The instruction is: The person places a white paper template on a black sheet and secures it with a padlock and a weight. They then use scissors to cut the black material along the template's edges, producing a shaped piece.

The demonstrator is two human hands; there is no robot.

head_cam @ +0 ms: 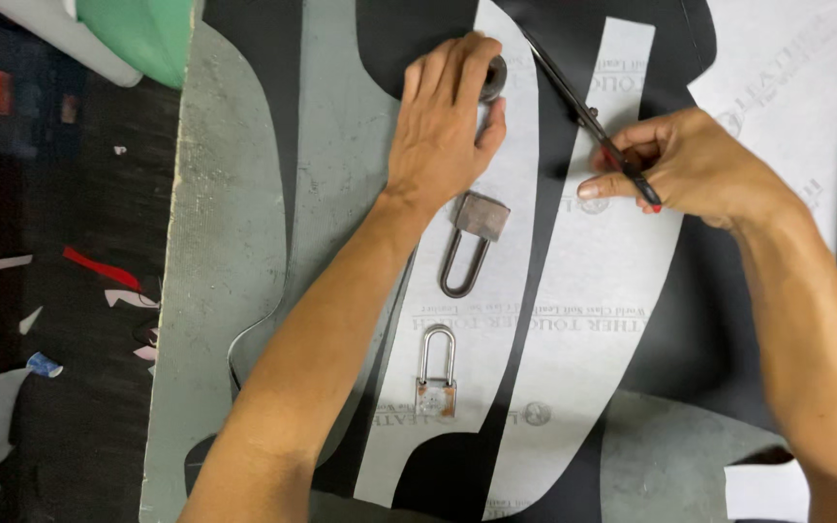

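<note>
My left hand (446, 114) presses down on a dark round weight (493, 77) at the top of a white pattern piece (496, 320), its fingers curled over it. My right hand (692, 165) grips scissors (583, 114) with red-tipped handles, the blades pointing up and left along the edge of a second white pattern strip (601, 291). Both strips lie on black sheet material (670, 329). Two padlocks rest on the left strip as weights: a rusty one (473, 242) just below my left hand and a silver one (436, 373) nearer to me.
The grey worktable (230, 252) ends at its left edge, beyond which a dark floor (79, 291) holds scraps. A green and white object (138, 34) sits at the top left. A white printed sheet (787, 87) lies at the top right.
</note>
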